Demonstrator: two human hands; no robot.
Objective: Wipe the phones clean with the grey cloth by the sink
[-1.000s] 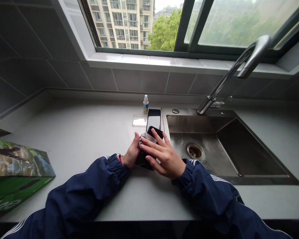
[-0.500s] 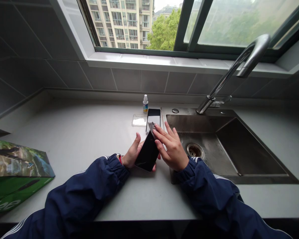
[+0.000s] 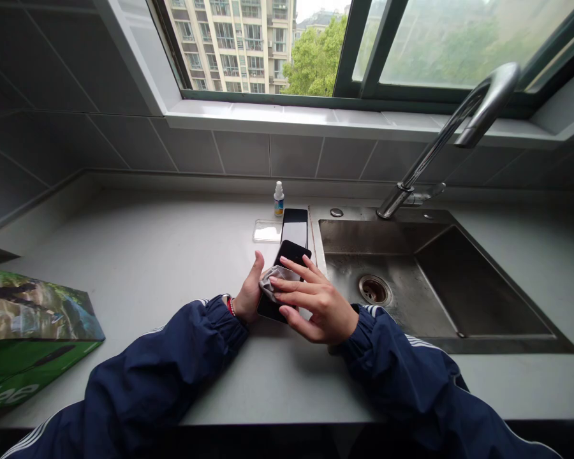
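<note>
While the left hand (image 3: pixel 249 296) clasps the phone (image 3: pixel 293 251), the right hand (image 3: pixel 324 307) — loosely spread — presses cloth (image 3: pixel 270 279) atop it.

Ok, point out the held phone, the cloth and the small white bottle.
Held phone (image 3: pixel 293 249): head view, upper part of its dark face.
Cloth (image 3: pixel 267 284): head view, its crumpled left portion.
Small white bottle (image 3: pixel 279 203): head view, middle of its body.

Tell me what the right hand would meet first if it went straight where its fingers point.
Beyond the grey cloth it touches, the right hand would probably first meet the left hand, which holds the phone; depth is hard to judge.
</note>
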